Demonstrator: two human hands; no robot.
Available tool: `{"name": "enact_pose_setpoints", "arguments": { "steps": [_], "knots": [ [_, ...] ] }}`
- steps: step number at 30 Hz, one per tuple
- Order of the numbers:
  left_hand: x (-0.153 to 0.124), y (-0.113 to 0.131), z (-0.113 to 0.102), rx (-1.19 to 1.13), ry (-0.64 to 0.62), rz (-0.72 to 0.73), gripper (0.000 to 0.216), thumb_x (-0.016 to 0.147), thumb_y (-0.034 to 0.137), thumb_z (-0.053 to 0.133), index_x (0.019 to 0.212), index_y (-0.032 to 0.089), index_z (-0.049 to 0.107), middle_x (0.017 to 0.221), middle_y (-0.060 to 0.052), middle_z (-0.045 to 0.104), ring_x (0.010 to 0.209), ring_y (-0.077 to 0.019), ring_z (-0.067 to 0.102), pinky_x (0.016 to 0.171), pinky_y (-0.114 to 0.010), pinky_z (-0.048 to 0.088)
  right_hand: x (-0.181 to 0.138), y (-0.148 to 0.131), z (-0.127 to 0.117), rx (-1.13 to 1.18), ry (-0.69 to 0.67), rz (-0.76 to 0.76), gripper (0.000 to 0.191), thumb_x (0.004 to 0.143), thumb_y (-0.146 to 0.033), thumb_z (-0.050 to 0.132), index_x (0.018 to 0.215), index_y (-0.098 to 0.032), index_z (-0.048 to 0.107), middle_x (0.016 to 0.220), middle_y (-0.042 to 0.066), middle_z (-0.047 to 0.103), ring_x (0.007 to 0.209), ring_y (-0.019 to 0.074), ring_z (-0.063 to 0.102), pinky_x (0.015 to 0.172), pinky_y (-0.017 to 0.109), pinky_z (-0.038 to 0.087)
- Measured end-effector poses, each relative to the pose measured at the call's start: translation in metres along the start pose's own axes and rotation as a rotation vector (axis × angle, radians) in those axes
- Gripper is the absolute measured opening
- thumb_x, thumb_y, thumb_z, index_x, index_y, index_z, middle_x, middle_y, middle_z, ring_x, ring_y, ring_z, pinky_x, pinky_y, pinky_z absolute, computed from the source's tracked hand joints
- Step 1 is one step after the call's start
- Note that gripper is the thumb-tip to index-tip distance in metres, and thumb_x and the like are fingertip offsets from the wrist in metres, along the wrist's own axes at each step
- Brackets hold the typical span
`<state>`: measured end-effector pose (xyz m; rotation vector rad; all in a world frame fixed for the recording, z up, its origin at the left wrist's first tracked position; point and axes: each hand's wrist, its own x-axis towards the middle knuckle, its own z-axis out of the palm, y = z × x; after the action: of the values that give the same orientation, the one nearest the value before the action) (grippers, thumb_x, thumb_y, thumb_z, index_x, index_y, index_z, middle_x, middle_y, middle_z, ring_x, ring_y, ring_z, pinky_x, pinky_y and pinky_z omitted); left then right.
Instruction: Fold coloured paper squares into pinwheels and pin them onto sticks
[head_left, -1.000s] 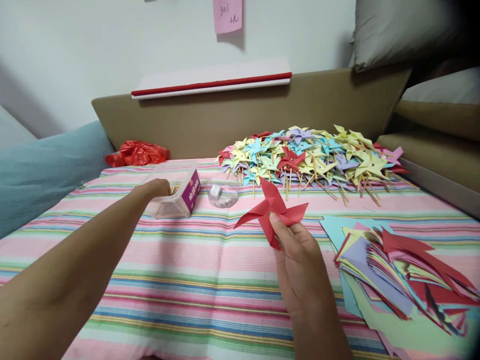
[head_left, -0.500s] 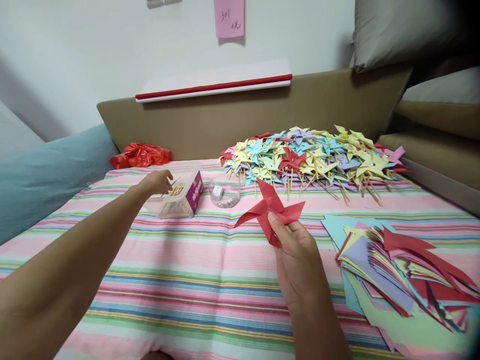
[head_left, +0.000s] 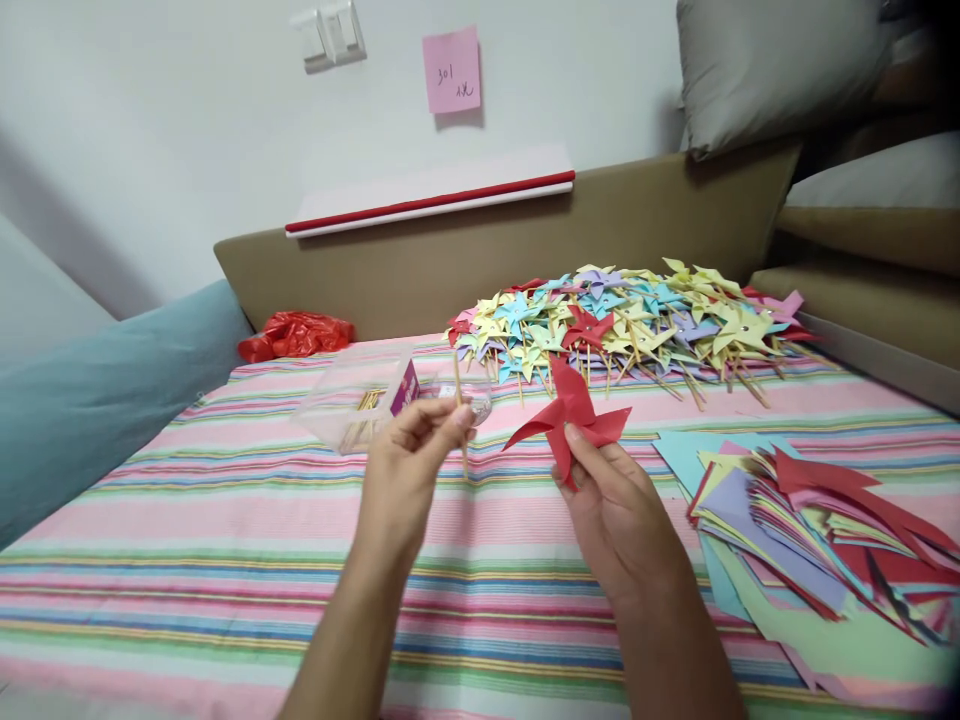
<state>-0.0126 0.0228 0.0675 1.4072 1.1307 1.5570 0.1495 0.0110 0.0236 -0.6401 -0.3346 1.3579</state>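
Note:
Between the thumb and fingers of my left hand (head_left: 416, 455) a thin wooden stick (head_left: 458, 380) stands nearly upright. My right hand (head_left: 615, 505) pinches a red paper pinwheel (head_left: 571, 400) near its centre, thumb in front and fingers behind. Stick and pinwheel are apart, a short gap between them. Behind my left hand is a clear plastic box (head_left: 319, 405) with a purple label and several wooden sticks (head_left: 369, 400) inside. A small clear dish (head_left: 480, 400), partly hidden by my left hand, holds small shiny pieces too tiny to name.
Finished pinwheels (head_left: 600, 310) on sticks lie heaped at the back right. Stacks of coloured paper (head_left: 780, 530) lie on the right of the striped cloth (head_left: 480, 640). A red plastic bag (head_left: 296, 335) sits back left, beside a blue cushion (head_left: 135, 390).
My left hand has come from the plastic box toward the pinwheel, bringing out a wooden stick. My right hand still holds the pinwheel, and the view has tilted slightly.

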Motion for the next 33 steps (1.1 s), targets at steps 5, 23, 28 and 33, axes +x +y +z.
{"name": "enact_pose_setpoints", "arguments": {
  "steps": [5,23,28,33],
  "knots": [
    [-0.032,-0.016,0.011,0.018,-0.016,-0.015,0.013,0.085,0.034,0.077,0.094,0.025,0.078,0.089,-0.001,0.076,0.081,-0.0138,0.070,0.074,-0.022,0.056,-0.006,-0.011,0.001,0.122,-0.098,0.032,0.017,0.075,-0.026,0.087,0.086,-0.023,0.075,0.090,-0.002,0.072,0.079,0.0093,0.063,0.071,0.019,0.053],
    [-0.059,-0.021,0.016,0.070,0.126,0.381,0.016,0.081,0.019,0.080,0.092,0.030,0.081,0.079,0.000,0.074,0.070,-0.0159,0.066,0.062,-0.028,0.051,-0.023,0.003,0.011,-0.190,-0.593,-0.053,0.018,0.074,-0.039,0.087,0.070,-0.029,0.073,0.094,0.000,0.059,0.084,0.0159,0.058,0.077,0.028,0.052],
    [-0.062,-0.022,0.015,0.040,0.111,0.450,0.025,0.080,0.014,0.080,0.096,0.033,0.081,0.077,0.001,0.071,0.068,-0.0148,0.064,0.060,-0.027,0.050,-0.025,0.004,0.007,-0.143,-0.584,-0.022,0.022,0.070,-0.041,0.089,0.070,-0.030,0.070,0.090,0.001,0.062,0.085,0.0190,0.059,0.078,0.032,0.053],
    [-0.064,-0.018,0.015,0.002,0.084,0.467,0.028,0.080,0.013,0.080,0.097,0.035,0.082,0.079,0.001,0.072,0.068,-0.0145,0.064,0.059,-0.027,0.051,-0.026,0.006,0.003,-0.074,-0.622,-0.005,0.017,0.072,-0.038,0.089,0.071,-0.034,0.072,0.087,-0.001,0.061,0.081,0.0173,0.058,0.075,0.029,0.053]
  ]
}}
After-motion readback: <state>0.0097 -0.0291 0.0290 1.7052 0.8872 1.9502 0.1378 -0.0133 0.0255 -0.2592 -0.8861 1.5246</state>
